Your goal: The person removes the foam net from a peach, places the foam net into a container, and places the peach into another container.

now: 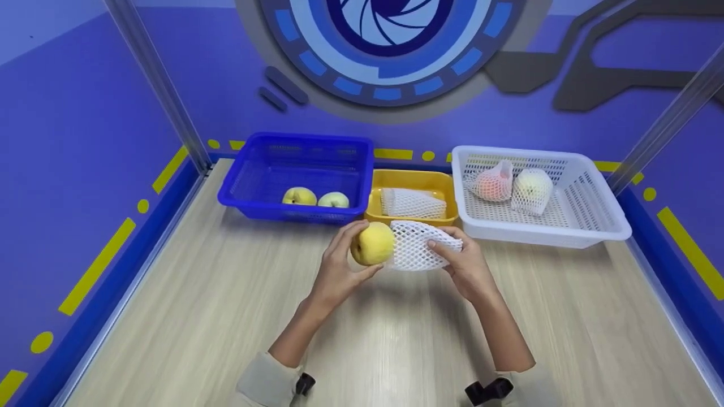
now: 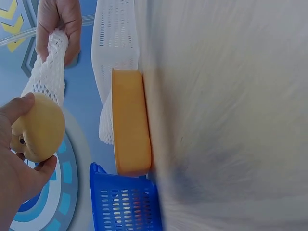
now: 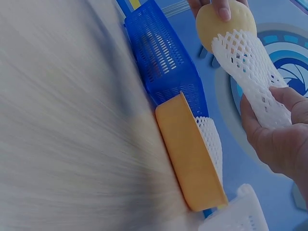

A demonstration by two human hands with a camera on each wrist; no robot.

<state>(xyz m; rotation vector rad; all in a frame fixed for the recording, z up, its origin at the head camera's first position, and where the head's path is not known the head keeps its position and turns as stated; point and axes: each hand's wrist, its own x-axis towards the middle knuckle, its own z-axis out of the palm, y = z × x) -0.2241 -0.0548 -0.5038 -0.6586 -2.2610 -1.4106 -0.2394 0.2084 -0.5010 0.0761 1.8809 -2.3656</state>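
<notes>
My left hand [image 1: 335,274] grips a yellow apple-like fruit [image 1: 374,244] between thumb and fingers, above the table. In the left wrist view the dark dimple of the fruit [image 2: 43,127] faces the palm side. My right hand [image 1: 470,265] pinches the far end of a white foam net sleeve [image 1: 418,247], thumb on top. The sleeve's open mouth points left at the fruit. In the right wrist view the rim of the net [image 3: 236,45] overlaps the side of the fruit, most of which stays outside it.
Behind the hands stands a yellow tray [image 1: 413,176] with more foam nets [image 1: 413,203]. At its left, a blue basket [image 1: 243,206] holds yellow fruit [image 1: 300,196] and a pale green one [image 1: 334,199]. A white basket [image 1: 588,234] at right has two netted fruits [image 1: 531,189].
</notes>
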